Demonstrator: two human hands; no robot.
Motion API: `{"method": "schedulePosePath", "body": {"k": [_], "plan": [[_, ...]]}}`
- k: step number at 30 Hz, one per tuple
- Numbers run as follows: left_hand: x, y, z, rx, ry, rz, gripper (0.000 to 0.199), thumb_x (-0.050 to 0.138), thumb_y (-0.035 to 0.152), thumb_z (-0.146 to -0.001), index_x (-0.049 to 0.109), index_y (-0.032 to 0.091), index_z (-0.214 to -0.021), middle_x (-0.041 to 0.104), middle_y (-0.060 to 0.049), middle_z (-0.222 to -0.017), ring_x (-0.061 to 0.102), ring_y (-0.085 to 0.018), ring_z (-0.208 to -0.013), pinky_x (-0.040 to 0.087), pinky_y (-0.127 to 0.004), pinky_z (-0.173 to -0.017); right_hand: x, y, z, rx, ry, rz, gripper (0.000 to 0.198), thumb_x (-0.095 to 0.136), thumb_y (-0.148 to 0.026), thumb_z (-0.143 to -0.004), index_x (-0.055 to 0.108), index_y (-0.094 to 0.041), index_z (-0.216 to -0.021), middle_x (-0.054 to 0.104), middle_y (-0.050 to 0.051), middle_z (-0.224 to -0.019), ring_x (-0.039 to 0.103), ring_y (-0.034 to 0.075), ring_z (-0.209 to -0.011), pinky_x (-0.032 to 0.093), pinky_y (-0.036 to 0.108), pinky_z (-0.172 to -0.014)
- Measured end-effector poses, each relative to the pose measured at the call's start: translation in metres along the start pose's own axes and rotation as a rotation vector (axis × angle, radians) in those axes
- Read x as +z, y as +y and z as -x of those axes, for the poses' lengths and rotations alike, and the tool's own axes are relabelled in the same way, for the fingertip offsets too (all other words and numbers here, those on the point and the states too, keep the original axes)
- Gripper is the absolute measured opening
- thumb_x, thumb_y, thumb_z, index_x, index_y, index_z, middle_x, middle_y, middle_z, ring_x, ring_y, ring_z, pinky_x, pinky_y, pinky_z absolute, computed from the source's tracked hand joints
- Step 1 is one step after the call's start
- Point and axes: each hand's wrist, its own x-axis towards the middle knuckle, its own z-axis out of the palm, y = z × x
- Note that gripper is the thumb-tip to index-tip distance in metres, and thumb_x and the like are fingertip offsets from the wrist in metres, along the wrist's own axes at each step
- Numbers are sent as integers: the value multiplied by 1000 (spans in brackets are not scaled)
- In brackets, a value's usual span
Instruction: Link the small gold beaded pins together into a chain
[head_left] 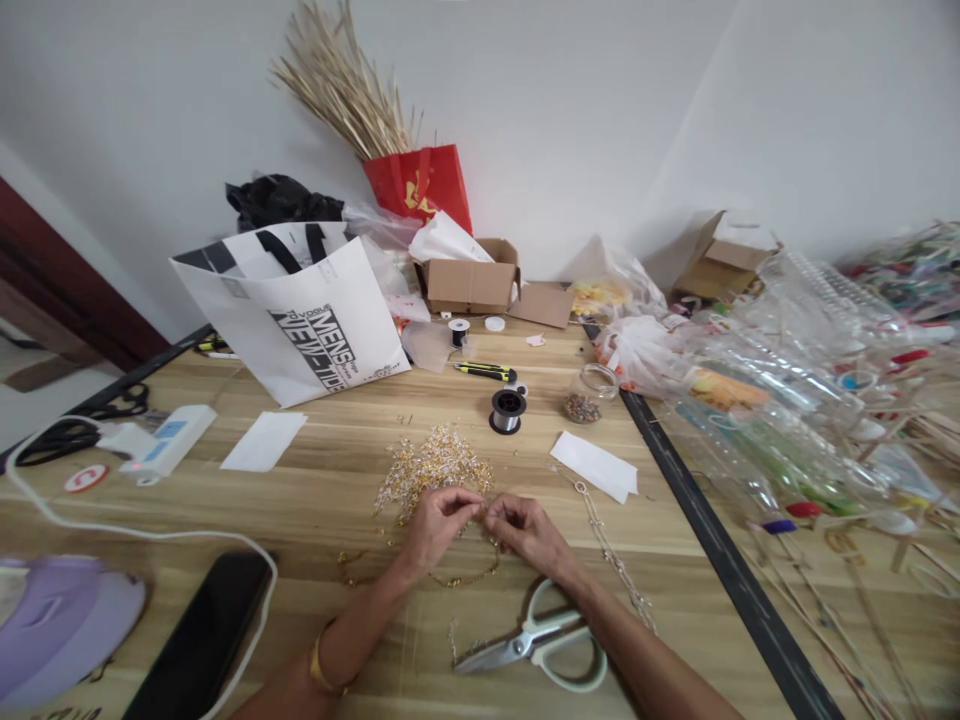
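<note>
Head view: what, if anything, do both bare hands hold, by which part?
Left hand and right hand look pinched; anything held is too small to tell. A thin gold beaded strand curves nearby.

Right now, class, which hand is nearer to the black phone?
Left. The left hand is beyond the black phone, to its right; the right hand is farther right.

Place: a handicraft corner in a plain room; whether home or small workshop, I cannot tell.
Wood-grain table (322, 500): loose gold and clear beads (439, 465), a spool of silver wire (507, 415), a yellow-and-black utility knife (485, 372), pale-handled scissors (529, 640).
White wall (570, 100): in front of it, a cardboard box (469, 285) and a red gift bag (450, 190) with dry straw-like stalks (352, 90).
Beyond the black strip (712, 540): heaped clear plastic bottles (720, 470).
Everyday things: a black phone (204, 640), a power strip (176, 440).
</note>
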Motion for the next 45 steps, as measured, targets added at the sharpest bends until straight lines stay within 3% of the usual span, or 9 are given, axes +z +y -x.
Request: {"method": "schedulePosePath", "body": {"k": [25, 45], "plan": [[1, 4, 2, 17, 0, -54, 11, 62, 20, -69, 70, 15, -72, 72, -5, -71, 65, -17, -68, 50, -25, -66, 0, 0, 0, -4, -13, 15, 31, 56, -43, -81, 54, -15, -70, 48, -4, -57, 42, 7, -46, 35, 19, -46], [1, 4, 4, 82, 6, -138, 11, 60, 19, -73, 70, 15, -75, 71, -5, -75, 65, -17, -71, 50, -25, -67, 0, -1, -1, 5, -15, 42, 23, 55, -34, -81, 54, -15, -69, 47, -3, -57, 42, 8, -49, 33, 19, -47]]}}
